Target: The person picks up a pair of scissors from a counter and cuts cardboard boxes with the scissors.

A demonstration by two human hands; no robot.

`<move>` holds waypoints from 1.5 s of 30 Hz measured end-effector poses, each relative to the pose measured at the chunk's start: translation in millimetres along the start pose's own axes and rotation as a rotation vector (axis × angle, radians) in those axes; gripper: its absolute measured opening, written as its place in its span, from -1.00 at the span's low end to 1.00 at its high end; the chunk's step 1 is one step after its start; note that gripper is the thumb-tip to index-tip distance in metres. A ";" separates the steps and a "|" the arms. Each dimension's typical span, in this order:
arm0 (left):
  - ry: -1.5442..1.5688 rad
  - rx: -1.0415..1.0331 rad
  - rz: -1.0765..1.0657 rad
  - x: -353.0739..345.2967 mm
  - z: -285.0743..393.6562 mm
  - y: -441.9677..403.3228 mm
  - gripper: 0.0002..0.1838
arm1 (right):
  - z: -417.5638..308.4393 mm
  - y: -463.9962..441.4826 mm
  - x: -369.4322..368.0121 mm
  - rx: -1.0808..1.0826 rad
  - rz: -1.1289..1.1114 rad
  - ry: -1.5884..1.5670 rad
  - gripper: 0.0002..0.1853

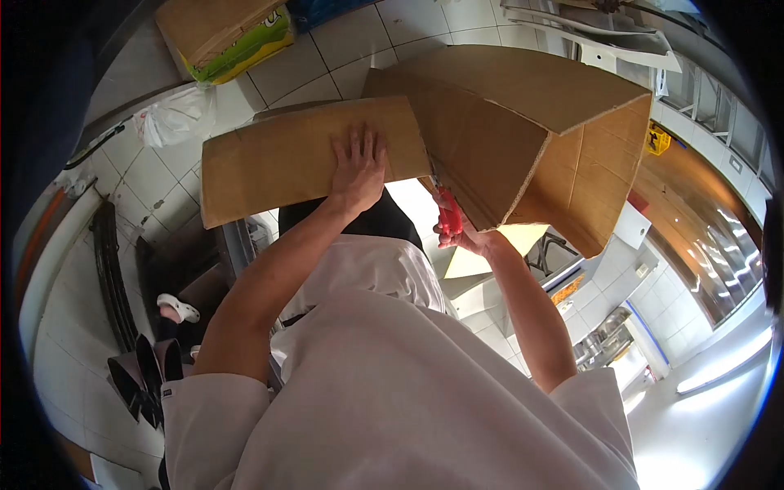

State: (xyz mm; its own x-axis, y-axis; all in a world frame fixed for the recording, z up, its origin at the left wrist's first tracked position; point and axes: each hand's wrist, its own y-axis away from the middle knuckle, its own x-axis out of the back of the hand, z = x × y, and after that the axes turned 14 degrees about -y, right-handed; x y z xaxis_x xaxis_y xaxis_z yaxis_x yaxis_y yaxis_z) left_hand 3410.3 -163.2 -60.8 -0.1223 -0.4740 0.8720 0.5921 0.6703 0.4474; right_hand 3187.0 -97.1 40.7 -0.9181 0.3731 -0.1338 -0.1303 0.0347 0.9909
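Note:
My left hand (pixel 359 170) lies flat on a brown cardboard flap (pixel 269 163), its fingers stretched out and slightly apart. In my right hand (pixel 469 237) is a pair of red-handled scissors (pixel 449 211), my fingers closed round the handles. Their blades point up into the gap between the flap and the larger cardboard box (pixel 490 131), and the tips are partly hidden by the cardboard. This box stands tilted to the right of the flap, with its open end facing right.
A green and yellow package (pixel 253 49) sits at the upper left beside a white plastic bag (pixel 175 114). White floor tiles (pixel 351 41) show behind the cardboard. A white clog (pixel 178 309) is at the left, and a yellow sheet (pixel 494 251) lies below the box.

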 end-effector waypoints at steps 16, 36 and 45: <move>0.007 0.098 0.057 -3.1 -4.1 15.1 -0.15 | 20.1 -6.5 10.6 -0.056 -0.107 -0.233 -0.65; 0.006 0.075 0.119 -7.2 -5.6 9.5 -0.17 | 14.8 -9.7 -27.1 0.029 0.148 0.088 -0.77; -0.016 0.095 0.036 -5.4 -4.1 21.4 -0.18 | 16.8 -7.8 -10.7 0.136 0.102 0.136 -0.72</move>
State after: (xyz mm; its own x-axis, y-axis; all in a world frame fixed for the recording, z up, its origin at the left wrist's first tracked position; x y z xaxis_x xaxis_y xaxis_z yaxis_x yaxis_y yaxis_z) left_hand 3427.0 -148.7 -56.8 -0.1159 -0.4400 0.8905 0.5185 0.7379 0.4321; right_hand 3204.1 -85.8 34.6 -0.9673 0.2525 -0.0244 0.0094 0.1318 0.9912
